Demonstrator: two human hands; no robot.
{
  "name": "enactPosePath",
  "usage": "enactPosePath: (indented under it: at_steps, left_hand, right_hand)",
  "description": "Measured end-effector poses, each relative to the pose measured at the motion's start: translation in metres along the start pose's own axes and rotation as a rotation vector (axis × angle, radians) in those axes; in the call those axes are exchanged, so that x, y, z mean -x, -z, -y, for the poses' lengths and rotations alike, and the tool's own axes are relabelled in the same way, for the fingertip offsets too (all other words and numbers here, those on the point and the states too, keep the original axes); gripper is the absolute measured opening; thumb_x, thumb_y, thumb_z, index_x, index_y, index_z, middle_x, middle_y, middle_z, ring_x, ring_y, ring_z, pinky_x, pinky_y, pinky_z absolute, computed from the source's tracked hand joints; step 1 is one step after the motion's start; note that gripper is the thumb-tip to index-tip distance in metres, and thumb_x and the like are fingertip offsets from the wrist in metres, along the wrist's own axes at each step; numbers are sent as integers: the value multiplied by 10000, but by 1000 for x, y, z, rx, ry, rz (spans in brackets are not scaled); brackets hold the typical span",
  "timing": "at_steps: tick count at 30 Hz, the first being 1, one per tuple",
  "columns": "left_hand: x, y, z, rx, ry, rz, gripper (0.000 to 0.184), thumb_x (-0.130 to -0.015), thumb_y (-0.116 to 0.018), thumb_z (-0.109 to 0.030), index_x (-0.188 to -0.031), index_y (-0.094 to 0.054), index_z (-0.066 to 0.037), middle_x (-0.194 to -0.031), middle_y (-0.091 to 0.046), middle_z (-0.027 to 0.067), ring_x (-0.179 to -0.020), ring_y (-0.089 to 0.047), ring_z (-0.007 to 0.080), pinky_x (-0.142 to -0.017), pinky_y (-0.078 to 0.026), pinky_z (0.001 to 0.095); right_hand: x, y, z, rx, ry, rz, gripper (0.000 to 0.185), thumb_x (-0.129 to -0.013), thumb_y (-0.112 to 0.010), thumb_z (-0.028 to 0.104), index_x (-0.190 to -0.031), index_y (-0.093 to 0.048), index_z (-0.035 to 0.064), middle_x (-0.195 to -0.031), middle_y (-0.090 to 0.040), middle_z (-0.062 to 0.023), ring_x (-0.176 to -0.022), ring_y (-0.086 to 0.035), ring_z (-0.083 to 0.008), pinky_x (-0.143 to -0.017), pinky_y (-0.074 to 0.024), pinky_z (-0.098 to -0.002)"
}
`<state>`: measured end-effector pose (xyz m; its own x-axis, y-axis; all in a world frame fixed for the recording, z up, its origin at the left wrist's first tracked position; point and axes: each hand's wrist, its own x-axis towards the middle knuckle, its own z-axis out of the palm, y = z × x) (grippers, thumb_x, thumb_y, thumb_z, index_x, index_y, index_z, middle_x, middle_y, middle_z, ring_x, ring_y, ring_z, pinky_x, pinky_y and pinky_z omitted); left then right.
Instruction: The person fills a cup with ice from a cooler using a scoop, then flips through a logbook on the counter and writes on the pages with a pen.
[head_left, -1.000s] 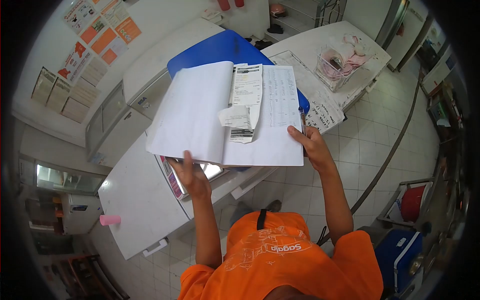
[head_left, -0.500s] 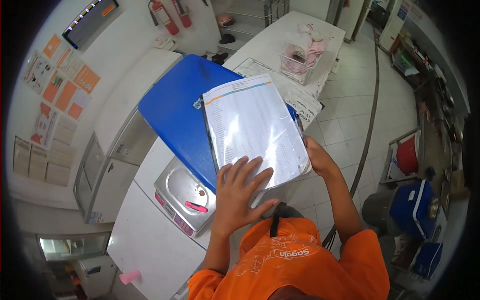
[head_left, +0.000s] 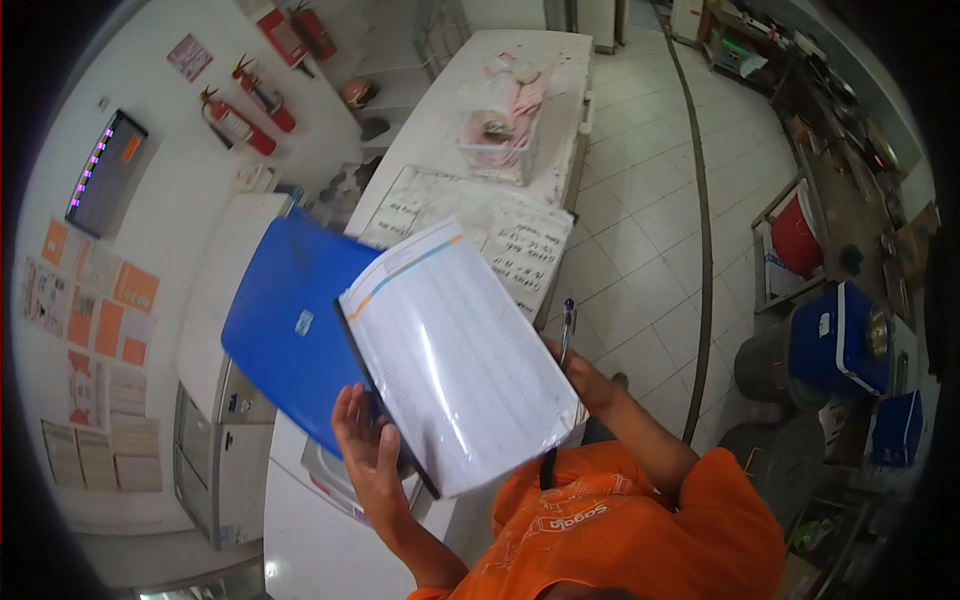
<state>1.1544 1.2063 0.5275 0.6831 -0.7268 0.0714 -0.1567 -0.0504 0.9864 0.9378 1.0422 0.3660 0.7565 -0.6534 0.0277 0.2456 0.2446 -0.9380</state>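
Note:
A clear-covered document folder with a dark spine and printed table sheets is held tilted in front of me. My right hand is closed at its right edge, with a pen standing up from the fingers. At the spine, my left hand has its fingers stretched and thumb apart; whether it bears any of the folder's weight is unclear. Behind the folder lies a large blue board or lid, partly covered. The weighing scale shows only in part below it.
On the long white table stands a clear bin with pink cloth. A whiteboard with handwriting lies nearer. Fire extinguishers hang at the left wall. At right are a blue cooler box, a grey bin and a floor cable.
My left hand has moved off the sheet to the folder's spine side. The folder has shifted lower and left in view as the camera turned. The scale is now mostly hidden.

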Motion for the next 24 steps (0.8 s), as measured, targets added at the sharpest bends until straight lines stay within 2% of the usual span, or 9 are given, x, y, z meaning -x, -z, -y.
enactPosePath:
  at_steps: [3,6,7,9,11,14,16,18,24]
  left_hand:
    - [4,-62,-6,89,29,3,875,-842,-718,-227,-1564,-269,-17,-1534,-344,272,-1416,-359,378,-1177,-248,453]
    - [9,-139,5,33,3,52,918,-793,-738,-212,-1559,-280,1,-1510,-366,299,-1389,-381,388,-1171,-265,468]
    - [3,-163,15,-89,-3,52,925,-779,-740,-207,-1555,-287,10,-1503,-375,300,-1373,-399,392,-1162,-282,470]
    - [-17,-218,44,81,203,129,910,-831,-749,-314,-1545,-299,27,-1501,-382,295,-1328,-459,394,-1136,-345,472]
    - [-39,-285,81,448,405,237,688,-990,-606,-348,-1519,-346,7,-1432,-508,185,-1287,-499,316,-1096,-407,445]
    - [-78,-409,92,601,667,374,800,-1014,-469,-615,-1513,-367,1,-1443,-519,141,-1284,-530,306,-1092,-433,442]
    - [-113,-473,148,474,608,321,722,-1010,-507,-594,-1423,-474,-3,-1257,-606,152,-1111,-615,263,-917,-523,383]
    - [-151,-523,218,346,661,301,683,-1007,-534,-571,-1367,-528,10,-1173,-638,149,-1037,-639,238,-839,-543,355]
    - [-194,-669,237,183,716,432,624,-997,-586,-511,-1302,-566,33,-1144,-652,145,-1001,-640,223,-815,-539,339]
  right_hand:
    - [18,52,18,-209,-153,-28,640,-987,-653,238,-1532,-388,34,-1476,-514,-99,-1343,-489,-190,-1126,-400,-369]
    - [25,129,17,210,184,103,544,-1047,-436,75,-1571,-304,10,-1578,-398,-154,-1455,-349,-239,-1222,-225,-370]
    - [28,155,-2,213,337,58,560,-1033,-463,61,-1568,-309,10,-1561,-415,-159,-1432,-381,-246,-1203,-267,-371]
    - [46,212,69,179,26,127,620,-1020,-601,204,-1551,-343,18,-1533,-464,-121,-1393,-433,-203,-1147,-362,-352]
    - [52,237,175,248,98,126,526,-983,-500,30,-1498,-403,-4,-1448,-534,-189,-1336,-501,-249,-1103,-400,-370]
    - [44,297,194,519,25,74,575,-936,-592,82,-1481,-426,10,-1128,-670,-247,-1053,-656,-373,-899,-513,-445]
    - [36,329,191,709,5,-22,487,-886,-634,117,-1340,-491,11,-854,-675,-245,-769,-649,-457,-688,-507,-513]
    - [18,356,175,668,-55,-77,479,-886,-640,150,-1302,-448,10,-842,-669,-249,-768,-650,-453,-681,-504,-518]
    - [-77,512,135,662,-148,-228,627,-850,-670,251,-1310,-343,-21,-809,-653,-267,-783,-663,-452,-672,-498,-541]
